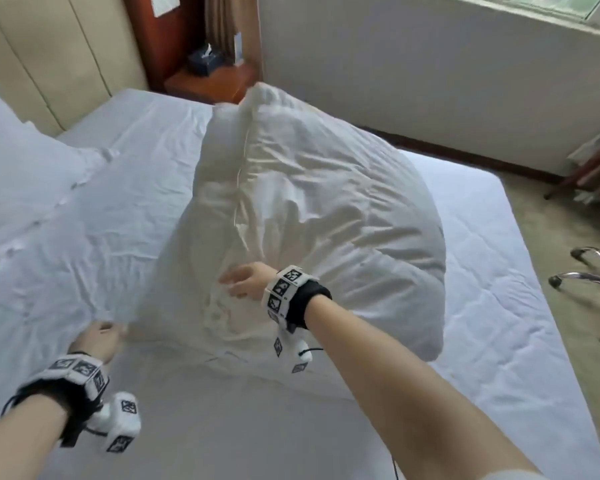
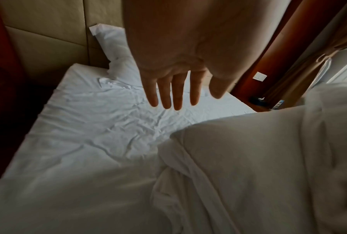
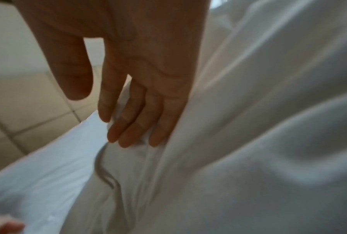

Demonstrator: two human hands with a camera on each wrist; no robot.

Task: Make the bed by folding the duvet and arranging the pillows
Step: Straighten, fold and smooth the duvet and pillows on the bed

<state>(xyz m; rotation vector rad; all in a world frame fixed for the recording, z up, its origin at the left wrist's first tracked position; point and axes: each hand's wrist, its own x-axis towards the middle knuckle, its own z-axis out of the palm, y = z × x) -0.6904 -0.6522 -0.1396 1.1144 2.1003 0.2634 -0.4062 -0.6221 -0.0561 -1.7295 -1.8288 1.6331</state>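
A large white pillow [image 1: 309,220] stands tilted on end in the middle of the bed [image 1: 499,271], its top corner pointing toward the nightstand. My right hand [image 1: 239,282] lies against its lower left face, fingers [image 3: 128,126] straight and flat on the creased cover [image 3: 268,126]. My left hand [image 1: 101,337] hovers open by the pillow's lower left corner, fingers [image 2: 174,95] spread over the crumpled white sheet [image 2: 108,126], with the pillow [image 2: 258,158] to its right. A second white pillow [image 2: 116,52] leans on the headboard. Bulky white bedding [image 1: 21,161] lies at the far left; I cannot tell whether it is the duvet.
A padded beige headboard [image 1: 49,46] runs along the far left. A wooden nightstand [image 1: 212,81] with a dark tissue box [image 1: 207,58] stands in the corner. Chrome chair legs [image 1: 589,271] sit on the carpet right of the bed, under the window wall [image 1: 430,64].
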